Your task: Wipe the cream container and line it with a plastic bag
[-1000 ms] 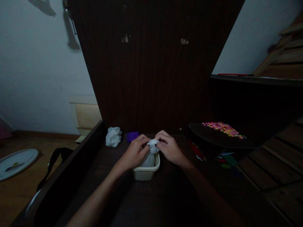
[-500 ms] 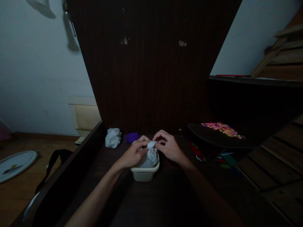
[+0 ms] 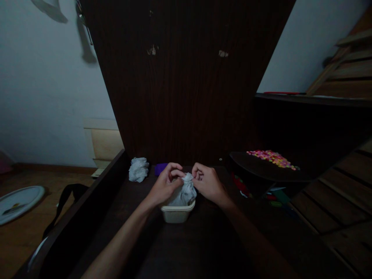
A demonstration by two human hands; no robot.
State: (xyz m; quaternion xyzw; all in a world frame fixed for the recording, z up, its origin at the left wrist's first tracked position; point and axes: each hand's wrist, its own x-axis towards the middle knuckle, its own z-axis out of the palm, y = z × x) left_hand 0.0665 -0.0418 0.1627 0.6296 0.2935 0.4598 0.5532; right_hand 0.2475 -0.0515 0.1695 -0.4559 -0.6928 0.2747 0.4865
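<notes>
1. My left hand [image 3: 164,186]: fingers curled closed, with thumb and forefinger pinching the gathered top of the bag [image 3: 183,194] from its left side.
2. My right hand [image 3: 207,184]: fingers curled in, the tips pinching the same gathered top from the right. The two hands nearly meet over it.
3. Bag: white and crumpled. It sits in the tub [image 3: 176,215] with its bulk rising above the rim and its neck bunched between my fingertips. I cannot tell what is inside it.
4. Tub: small, cream and rectangular. It stands upright on the table [image 3: 203,244], straight ahead of me, between my forearms.
5. Table: dark wood, with a raised edge along its left side.
6. Wad [image 3: 138,169]: white and crumpled. It lies at the far left of the table near the panel [image 3: 188,85], apart from my left hand.
7. Purple thing [image 3: 159,168]: it lies just behind my left hand, between the wad and my fingers, and is partly hidden. It is too dim to identify.
8. Tray [image 3: 261,168]: dark, to the right and well apart from my right hand. It bears a heap of beads [image 3: 271,157] in pink and yellow.
9. Panel: dark wood, upright behind the table.
10. Floor, left side: a white round plate [image 3: 17,199], and a black strap [image 3: 68,193] beside the table edge.
</notes>
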